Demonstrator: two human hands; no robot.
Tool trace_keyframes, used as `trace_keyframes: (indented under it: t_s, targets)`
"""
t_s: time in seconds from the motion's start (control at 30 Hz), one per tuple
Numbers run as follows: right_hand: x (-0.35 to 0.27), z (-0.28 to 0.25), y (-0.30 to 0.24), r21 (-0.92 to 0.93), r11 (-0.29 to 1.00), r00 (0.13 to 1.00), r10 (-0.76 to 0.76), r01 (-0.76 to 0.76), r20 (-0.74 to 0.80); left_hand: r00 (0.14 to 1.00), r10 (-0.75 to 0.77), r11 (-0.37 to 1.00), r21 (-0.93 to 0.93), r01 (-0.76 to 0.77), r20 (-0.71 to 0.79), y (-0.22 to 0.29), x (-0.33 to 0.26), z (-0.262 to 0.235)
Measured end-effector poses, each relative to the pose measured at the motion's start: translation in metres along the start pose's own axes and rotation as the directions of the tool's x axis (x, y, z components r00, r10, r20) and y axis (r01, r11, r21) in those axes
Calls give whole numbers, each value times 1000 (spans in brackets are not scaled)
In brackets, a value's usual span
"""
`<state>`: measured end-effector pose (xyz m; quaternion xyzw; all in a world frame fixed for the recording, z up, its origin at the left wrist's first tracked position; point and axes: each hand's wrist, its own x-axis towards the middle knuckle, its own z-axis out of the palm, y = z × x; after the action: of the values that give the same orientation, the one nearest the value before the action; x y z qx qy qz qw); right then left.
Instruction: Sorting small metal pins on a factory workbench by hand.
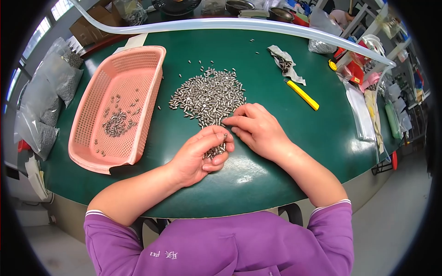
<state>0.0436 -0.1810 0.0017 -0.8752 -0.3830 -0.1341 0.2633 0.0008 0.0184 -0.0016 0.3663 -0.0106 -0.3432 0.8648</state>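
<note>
A heap of small silvery metal pins (209,94) lies spread on the green tabletop in front of me. My left hand (198,154) is curled palm up at the near edge of the heap, with several metal pins (216,149) cupped in its fingers. Just to the right, my right hand (260,131) reaches to the heap's near right edge. Its thumb and forefinger are bent close together beside the pins; whatever is between their tips is too small to make out. At the left, a pink perforated plastic basket (152,99) holds a smaller cluster of similar pins.
A yellow utility knife (302,95) lies at the right, near a crumpled grey cloth (286,64) with dark bits on it. Clear bags of metal parts (64,76) stand along the left. A pale raised strip (216,26) runs along the table's far edge.
</note>
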Motion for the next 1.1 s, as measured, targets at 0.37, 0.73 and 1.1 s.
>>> trace_keyframes:
  t_s: [0.37,0.73,1.1]
  targets:
    - [-1,0,4,29,996,996,83,-82,-31,1000,4,1000,-30,-3,26,0,-1,-4]
    - [-2,-8,5,1,989,989,150,-150,-17,1000,11,1000,18,-11,13,0,-1,1]
    - [3,-22,-22,223,970,995,-80,91,-59,1000,6,1000,-10,-6,7,-3,-1,0]
